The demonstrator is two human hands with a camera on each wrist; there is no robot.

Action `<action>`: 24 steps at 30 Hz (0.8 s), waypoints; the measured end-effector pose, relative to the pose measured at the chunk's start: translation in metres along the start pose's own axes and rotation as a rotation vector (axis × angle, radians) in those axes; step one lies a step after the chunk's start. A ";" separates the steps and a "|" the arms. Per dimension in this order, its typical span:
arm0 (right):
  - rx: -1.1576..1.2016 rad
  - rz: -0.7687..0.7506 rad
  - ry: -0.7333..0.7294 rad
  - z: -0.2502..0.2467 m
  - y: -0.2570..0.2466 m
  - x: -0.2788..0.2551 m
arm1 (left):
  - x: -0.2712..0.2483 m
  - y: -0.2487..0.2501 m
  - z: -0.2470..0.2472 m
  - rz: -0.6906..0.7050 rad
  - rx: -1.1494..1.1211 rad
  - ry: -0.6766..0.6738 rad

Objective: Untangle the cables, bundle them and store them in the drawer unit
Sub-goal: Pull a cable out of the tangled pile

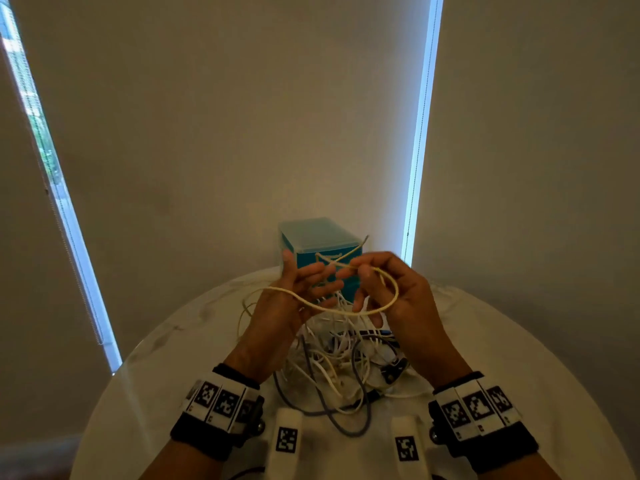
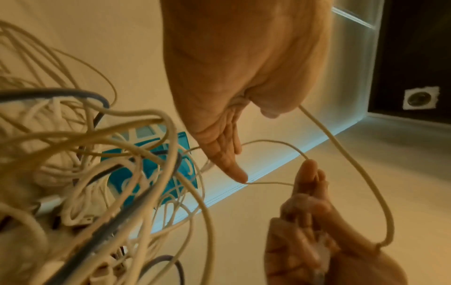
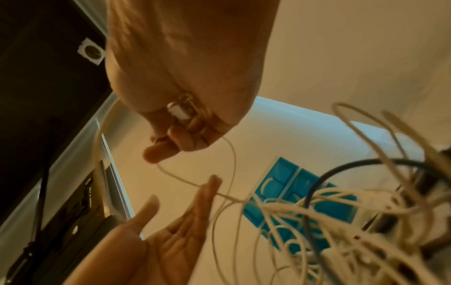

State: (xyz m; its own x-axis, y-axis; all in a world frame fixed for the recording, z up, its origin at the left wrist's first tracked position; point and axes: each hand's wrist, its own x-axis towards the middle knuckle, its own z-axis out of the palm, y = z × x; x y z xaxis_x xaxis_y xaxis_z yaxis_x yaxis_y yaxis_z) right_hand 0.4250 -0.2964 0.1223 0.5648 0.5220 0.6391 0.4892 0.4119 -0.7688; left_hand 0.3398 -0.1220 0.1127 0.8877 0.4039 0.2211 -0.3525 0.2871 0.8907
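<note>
Both hands are raised over a tangle of white and grey cables [image 1: 332, 362] on the round white table [image 1: 519, 358]. One cream cable [image 1: 346, 311] loops out of the pile across both hands. My right hand [image 1: 367, 271] pinches it with curled fingers; the right wrist view shows a small plug [image 3: 179, 111] tucked in the right hand [image 3: 175, 138]. My left hand [image 1: 308, 275] is spread, fingers straight, with a fingertip touching the cable [image 2: 268, 183]. The blue drawer unit [image 1: 311, 237] stands just behind the hands, drawers closed.
A dark grey cable [image 1: 325, 410] trails toward the table's near edge. Walls with drawn blinds and two bright window strips [image 1: 420, 150] rise behind the table. A wall socket [image 2: 419, 100] shows on a dark panel.
</note>
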 end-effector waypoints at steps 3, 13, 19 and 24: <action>-0.081 0.203 -0.347 -0.007 0.004 -0.005 | 0.004 0.003 -0.010 0.111 -0.045 0.119; -0.066 0.213 0.190 -0.011 0.019 0.002 | 0.009 -0.003 -0.027 0.371 0.293 0.166; -0.046 0.193 0.230 0.002 0.017 0.000 | 0.006 -0.005 -0.023 0.448 0.425 0.145; 0.192 0.320 0.178 0.002 0.007 0.005 | 0.009 -0.004 -0.027 0.436 0.420 0.177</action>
State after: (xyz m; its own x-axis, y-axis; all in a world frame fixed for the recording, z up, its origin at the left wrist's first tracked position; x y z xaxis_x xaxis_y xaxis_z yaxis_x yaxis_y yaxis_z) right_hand 0.4301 -0.2898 0.1195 0.7825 0.5164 0.3479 0.1466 0.3902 -0.9090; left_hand 0.3415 -0.0963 0.1003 0.6133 0.5549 0.5621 -0.4925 -0.2877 0.8214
